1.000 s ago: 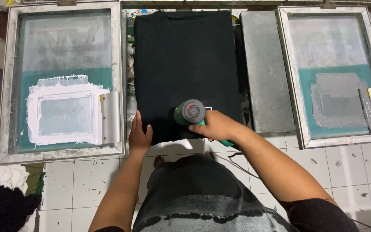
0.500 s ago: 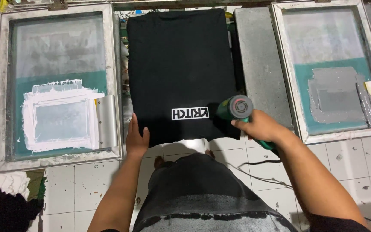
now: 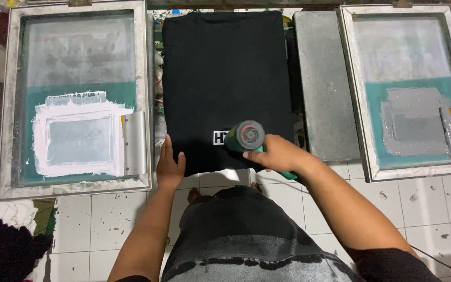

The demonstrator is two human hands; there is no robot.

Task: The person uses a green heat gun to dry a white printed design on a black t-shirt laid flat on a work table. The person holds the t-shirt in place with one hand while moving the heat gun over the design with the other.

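A black shirt (image 3: 225, 78) lies flat on a printing board at the centre. A small white printed patch (image 3: 219, 137) shows near its lower edge, partly covered. My right hand (image 3: 277, 154) grips a green heat gun (image 3: 246, 137) with its round nozzle over that patch. My left hand (image 3: 169, 164) lies flat on the shirt's lower left corner, fingers together, pressing the cloth down.
A framed screen (image 3: 11, 104) with white ink and a squeegee (image 3: 134, 143) lies at the left. A bare grey board (image 3: 322, 83) and a second screen (image 3: 358, 104) with grey ink lie at the right. Dark cloth (image 3: 1, 250) is piled at lower left on the white tiled floor (image 3: 424, 209).
The heat gun swung right off the print, uncovering the white patch, then came back left over it. My left hand has stayed on the shirt's corner.
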